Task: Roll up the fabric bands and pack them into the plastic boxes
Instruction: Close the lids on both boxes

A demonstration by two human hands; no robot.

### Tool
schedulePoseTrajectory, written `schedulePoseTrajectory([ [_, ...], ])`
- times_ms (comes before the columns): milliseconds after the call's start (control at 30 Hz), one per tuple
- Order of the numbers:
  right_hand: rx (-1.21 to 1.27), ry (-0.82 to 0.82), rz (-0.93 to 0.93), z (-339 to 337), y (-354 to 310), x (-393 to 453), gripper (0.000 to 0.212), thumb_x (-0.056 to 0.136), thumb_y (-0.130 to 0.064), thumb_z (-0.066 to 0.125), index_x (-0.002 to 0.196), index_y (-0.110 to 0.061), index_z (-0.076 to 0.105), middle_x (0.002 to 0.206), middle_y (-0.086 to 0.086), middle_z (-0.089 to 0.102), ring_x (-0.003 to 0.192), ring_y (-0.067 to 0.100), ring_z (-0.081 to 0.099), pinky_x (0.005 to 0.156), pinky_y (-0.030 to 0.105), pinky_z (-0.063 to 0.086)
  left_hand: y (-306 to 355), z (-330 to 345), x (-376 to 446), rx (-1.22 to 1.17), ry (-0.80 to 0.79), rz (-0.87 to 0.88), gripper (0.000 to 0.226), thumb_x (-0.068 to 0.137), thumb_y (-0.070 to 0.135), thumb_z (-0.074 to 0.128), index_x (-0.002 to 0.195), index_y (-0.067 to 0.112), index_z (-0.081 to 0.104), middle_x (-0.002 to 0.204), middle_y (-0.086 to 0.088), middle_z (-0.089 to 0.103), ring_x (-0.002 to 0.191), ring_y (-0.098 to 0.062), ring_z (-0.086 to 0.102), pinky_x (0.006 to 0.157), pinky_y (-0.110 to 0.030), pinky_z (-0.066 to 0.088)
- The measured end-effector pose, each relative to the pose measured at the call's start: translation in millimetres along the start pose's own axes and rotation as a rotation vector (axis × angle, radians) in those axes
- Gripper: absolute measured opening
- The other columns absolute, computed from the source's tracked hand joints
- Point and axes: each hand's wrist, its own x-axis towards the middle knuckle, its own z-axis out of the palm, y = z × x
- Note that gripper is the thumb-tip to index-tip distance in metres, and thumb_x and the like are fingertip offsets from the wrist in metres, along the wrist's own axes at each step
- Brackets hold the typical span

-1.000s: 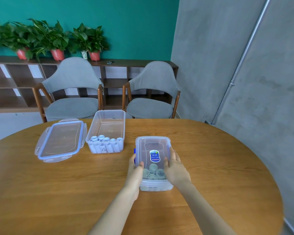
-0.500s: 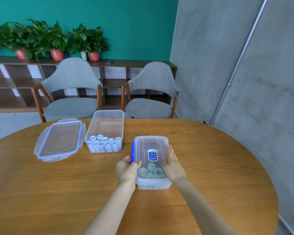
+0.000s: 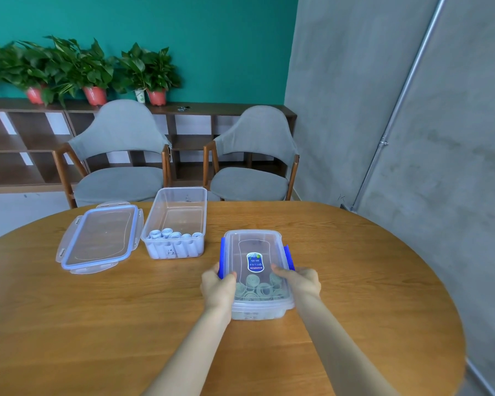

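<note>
A blue oval label (image 3: 255, 262) with print too small to read sat on the lid of the closed plastic box (image 3: 256, 252), which rested on a round wooden table (image 3: 355, 281) before two grey chairs (image 3: 117, 155), a low shelf with potted plants (image 3: 95, 70), a teal wall and a grey wall. Greenish rolled bands (image 3: 257, 290) showed through its clear wall. The left hand (image 3: 218, 287) gripped the blue left latch (image 3: 223, 257); the right hand (image 3: 299, 281) curled over the lid's right edge near the right latch (image 3: 288, 257). Behind and to the left stood an open box (image 3: 177, 207) holding pale rolled bands (image 3: 173, 235), beside a loose lid (image 3: 99, 237).
</note>
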Motion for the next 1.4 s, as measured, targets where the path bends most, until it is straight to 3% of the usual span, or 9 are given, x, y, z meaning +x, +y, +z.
schedulePoseTrajectory([
  [100,-0.296,0.162,-0.229,2.4,-3.8,-7.5,0.056,0.070,-0.040,0.080,0.113,-0.011,0.061,0.107,0.002,0.064,0.096,0.025,0.062,0.073,0.029,0.045,1.2,2.9,-0.9,0.022,0.031,0.016,0.021,0.078,-0.004,0.052,0.078,0.011,0.067,0.075,-0.009,0.066,0.065,-0.023,0.051,0.057,-0.026,0.042],
  [200,-0.376,0.089,-0.350,6.4,1.0,-6.2,0.040,0.083,-0.038,0.069,0.104,-0.004,0.064,0.098,0.006,0.061,0.113,0.027,0.053,0.073,0.026,0.037,1.6,4.8,-3.2,0.072,0.049,0.052,0.017,0.078,-0.004,0.051,0.078,0.005,0.065,0.068,-0.007,0.060,0.060,-0.022,0.046,0.052,-0.026,0.038],
  [267,-0.353,0.028,-0.388,7.8,8.7,-5.1,0.042,0.089,-0.036,0.061,0.117,-0.005,0.061,0.108,0.012,0.064,0.116,0.029,0.053,0.079,0.027,0.042,0.4,5.5,-3.3,0.116,0.059,0.075,0.016,0.079,-0.003,0.050,0.079,0.005,0.064,0.067,-0.005,0.060,0.059,-0.022,0.048,0.051,-0.024,0.038],
  [333,-0.328,0.031,-0.395,8.5,9.4,-8.1,0.047,0.093,-0.033,0.057,0.132,-0.007,0.051,0.117,0.012,0.065,0.113,0.031,0.057,0.084,0.027,0.043,-0.1,6.9,-4.3,0.165,0.075,0.087,0.015,0.080,-0.001,0.051,0.082,0.007,0.064,0.070,-0.006,0.062,0.064,-0.026,0.052,0.054,-0.025,0.038],
  [467,-0.304,0.057,-0.425,8.6,8.3,-10.7,0.041,0.092,-0.031,0.058,0.128,-0.011,0.057,0.105,0.006,0.070,0.100,0.027,0.063,0.075,0.021,0.041,1.1,10.3,-7.7,0.328,0.116,0.114,0.012,0.084,0.003,0.051,0.087,0.009,0.062,0.076,-0.005,0.061,0.073,-0.030,0.052,0.066,-0.027,0.037],
  [567,-0.357,0.093,-0.449,12.1,11.1,-8.8,0.036,0.093,-0.032,0.055,0.124,-0.013,0.058,0.098,0.007,0.070,0.097,0.031,0.061,0.076,0.028,0.044,1.4,11.3,-8.3,0.349,0.132,0.107,0.009,0.084,0.004,0.053,0.086,0.006,0.062,0.075,-0.007,0.059,0.077,-0.036,0.055,0.066,-0.029,0.037],
  [867,-0.414,0.083,-0.467,14.8,13.3,-4.2,0.042,0.096,-0.036,0.047,0.134,-0.017,0.050,0.099,0.007,0.070,0.096,0.032,0.062,0.075,0.030,0.045,-1.4,8.8,-3.5,0.336,0.081,0.120,0.014,0.086,0.005,0.051,0.093,0.009,0.061,0.085,-0.010,0.066,0.084,-0.036,0.060,0.074,-0.034,0.048],
  [1267,-0.414,0.075,-0.429,38.5,-33.2,58.1,0.032,0.096,-0.029,0.050,0.110,-0.002,0.061,0.079,0.007,0.061,0.075,0.028,0.050,0.063,0.027,0.034,20.5,33.2,63.7,0.350,-0.055,0.134,0.016,0.093,0.011,0.047,0.103,0.006,0.059,0.098,-0.011,0.067,0.096,-0.030,0.061,0.080,-0.033,0.051],
  [1400,-0.431,0.072,-0.392,47.1,-47.5,75.0,0.030,0.096,-0.030,0.050,0.104,-0.003,0.062,0.082,0.011,0.062,0.070,0.027,0.048,0.060,0.030,0.034,33.4,35.2,82.4,0.412,-0.135,0.142,0.018,0.098,0.018,0.043,0.104,0.006,0.055,0.106,-0.012,0.065,0.100,-0.028,0.060,0.074,-0.025,0.045],
])
